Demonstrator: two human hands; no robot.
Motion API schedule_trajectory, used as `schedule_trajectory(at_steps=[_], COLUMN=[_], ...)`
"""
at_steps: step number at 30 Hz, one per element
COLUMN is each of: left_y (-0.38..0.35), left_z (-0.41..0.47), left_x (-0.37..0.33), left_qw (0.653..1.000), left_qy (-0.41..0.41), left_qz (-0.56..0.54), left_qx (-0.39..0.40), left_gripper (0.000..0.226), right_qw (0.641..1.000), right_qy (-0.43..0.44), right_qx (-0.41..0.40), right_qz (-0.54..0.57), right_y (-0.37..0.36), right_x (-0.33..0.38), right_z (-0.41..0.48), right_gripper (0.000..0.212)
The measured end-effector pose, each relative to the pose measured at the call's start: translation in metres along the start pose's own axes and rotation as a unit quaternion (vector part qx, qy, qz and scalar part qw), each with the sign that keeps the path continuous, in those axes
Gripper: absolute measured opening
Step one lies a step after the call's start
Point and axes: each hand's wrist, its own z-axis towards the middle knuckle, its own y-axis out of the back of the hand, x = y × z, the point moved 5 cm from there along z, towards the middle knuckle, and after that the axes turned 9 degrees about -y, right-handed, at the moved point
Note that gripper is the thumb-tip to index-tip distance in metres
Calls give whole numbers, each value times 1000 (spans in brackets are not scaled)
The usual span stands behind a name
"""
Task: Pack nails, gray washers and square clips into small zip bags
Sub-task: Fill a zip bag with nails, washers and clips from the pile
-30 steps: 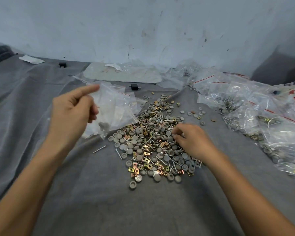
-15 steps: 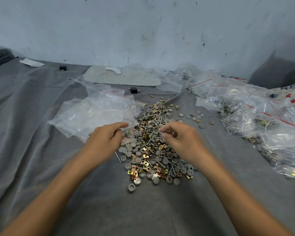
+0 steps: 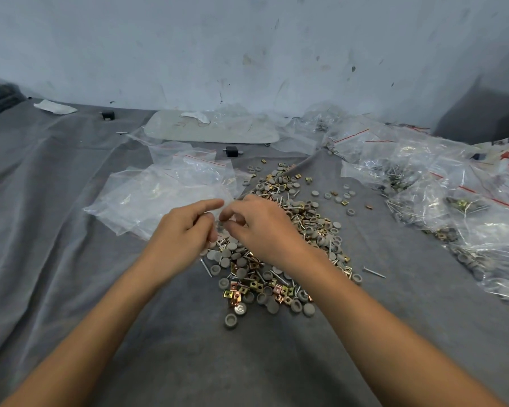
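Note:
A loose pile of nails, gray washers and brass square clips (image 3: 279,259) lies on the grey cloth. My left hand (image 3: 185,233) and my right hand (image 3: 262,227) meet over the pile's upper left edge. Between their fingertips is a small clear zip bag (image 3: 224,213). My left hand pinches it with curled fingers and the index finger stretched out. At the bag's mouth my right thumb and forefinger pinch together. A grey washer shows dimly through the plastic just below. What else my right fingers hold is hidden.
Empty zip bags (image 3: 159,198) lie left of the pile. Filled bags (image 3: 453,201) are heaped along the right side. A flat grey plate (image 3: 212,129) sits by the wall. A stray nail (image 3: 373,272) lies right of the pile.
My left hand came down from holding a bag up at the left to the pile's edge. My right hand left the pile's middle and moved left to meet it.

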Motion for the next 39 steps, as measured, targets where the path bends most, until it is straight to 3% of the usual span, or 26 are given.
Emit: schedule_trajectory(at_steps=[3, 7, 10, 12, 15, 18, 22, 27, 33, 39], left_y=[1, 4, 5, 5, 6, 6, 6, 6, 4, 3], left_z=[0, 1, 0, 0, -1, -1, -1, -1, -2, -2], left_x=[3, 5, 5, 5, 4, 4, 3, 5, 2, 3], left_qw=[1000, 1000, 1000, 1000, 1000, 1000, 1000, 1000, 1000, 1000], left_qy=[5, 12, 12, 12, 12, 15, 17, 18, 16, 21], left_qz=[-3, -1, -5, -9, -15, -19, -19, -10, 4, 1], left_qx=[-1, -5, -5, -6, -8, -8, -8, -6, 3, 7], left_gripper=[35, 37, 37, 37, 36, 37, 37, 36, 37, 37], right_qw=[999, 993, 997, 992, 982, 971, 976, 981, 994, 980], right_qy=[-2, -29, -46, -40, -42, -48, -31, -43, -70, -112], right_qx=[-7, -57, 41, 115, 166, 193, 171, 160, 84, 63], right_qz=[33, 103, 40, -37, -83, -132, -131, -103, 14, 155], right_y=[2, 14, 5, -9, -23, -31, -30, -23, -2, 12], right_x=[-3, -21, -27, -25, -21, -21, -17, -25, -38, -54], right_z=[0, -8, -13, -16, -19, -19, -20, -21, -22, -23], right_gripper=[23, 8, 7, 22, 43, 47, 25, 20, 18, 14])
